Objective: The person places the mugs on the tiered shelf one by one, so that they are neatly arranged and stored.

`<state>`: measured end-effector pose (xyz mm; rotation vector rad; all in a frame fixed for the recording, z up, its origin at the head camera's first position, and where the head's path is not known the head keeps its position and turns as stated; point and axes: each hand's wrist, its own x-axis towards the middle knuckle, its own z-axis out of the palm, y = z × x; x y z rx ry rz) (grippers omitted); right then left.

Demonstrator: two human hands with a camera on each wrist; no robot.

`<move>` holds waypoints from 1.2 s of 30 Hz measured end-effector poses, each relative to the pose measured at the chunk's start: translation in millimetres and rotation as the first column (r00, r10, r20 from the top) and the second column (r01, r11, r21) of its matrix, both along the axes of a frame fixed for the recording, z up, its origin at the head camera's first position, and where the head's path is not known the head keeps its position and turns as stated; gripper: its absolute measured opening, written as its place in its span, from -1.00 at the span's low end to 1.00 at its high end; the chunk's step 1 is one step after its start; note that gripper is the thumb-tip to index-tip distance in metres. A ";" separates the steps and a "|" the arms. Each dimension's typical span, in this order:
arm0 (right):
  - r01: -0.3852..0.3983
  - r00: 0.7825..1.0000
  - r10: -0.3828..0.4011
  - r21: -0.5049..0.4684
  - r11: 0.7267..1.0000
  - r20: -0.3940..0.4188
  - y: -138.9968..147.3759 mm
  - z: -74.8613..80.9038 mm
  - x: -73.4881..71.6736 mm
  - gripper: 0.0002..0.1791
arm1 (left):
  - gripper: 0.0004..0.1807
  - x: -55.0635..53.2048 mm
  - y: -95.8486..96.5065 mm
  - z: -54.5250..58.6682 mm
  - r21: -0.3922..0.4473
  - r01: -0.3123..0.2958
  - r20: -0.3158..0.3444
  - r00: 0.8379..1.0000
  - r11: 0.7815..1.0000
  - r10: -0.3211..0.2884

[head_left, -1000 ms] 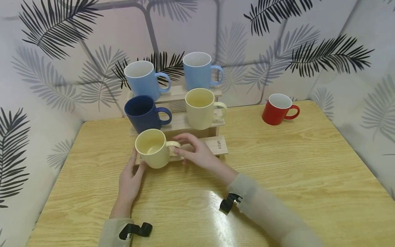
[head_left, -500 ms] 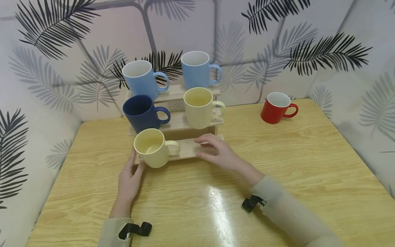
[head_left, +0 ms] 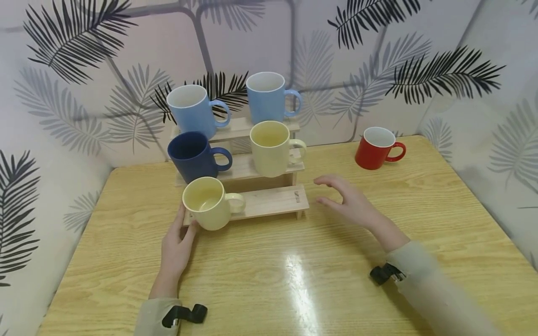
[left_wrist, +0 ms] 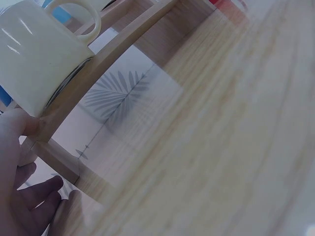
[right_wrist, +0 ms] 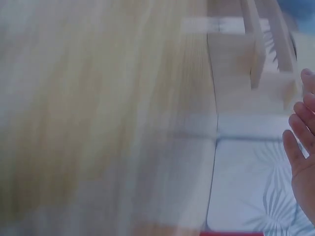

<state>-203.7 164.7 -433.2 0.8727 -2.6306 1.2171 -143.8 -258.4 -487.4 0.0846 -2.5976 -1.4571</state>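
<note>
A pale yellow mug (head_left: 212,212) stands at the left end of the lowest step of a wooden tiered rack (head_left: 273,203), its handle pointing right. My left hand (head_left: 176,242) grips that end of the rack beside the mug. In the left wrist view the thumb (left_wrist: 22,123) lies against the step's corner just under the mug, with the other fingers (left_wrist: 42,194) bent below. Between the rack and a red mug (head_left: 374,151), my right hand (head_left: 355,205) is over the table with nothing in it, fingers apart and loosely bent.
The middle step carries a dark blue mug (head_left: 195,161) and another yellow mug (head_left: 271,154). Two light blue mugs, left (head_left: 195,114) and right (head_left: 266,100), stand on the top step. A leaf-patterned wall covering (head_left: 336,70) rises behind the wood-grain table (head_left: 260,275).
My right hand has let go of the front yellow mug's handle and moved right, past the rack's end, toward the red mug. The left hand has stayed in place.
</note>
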 end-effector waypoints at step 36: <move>0.532 0.846 -0.531 0.035 0.846 -0.041 146.9 -2.4 -85.0 -0.50 | -0.35 1.4 0.2 0.7 -0.008 0.004 0.003 1.000 1.000 -0.004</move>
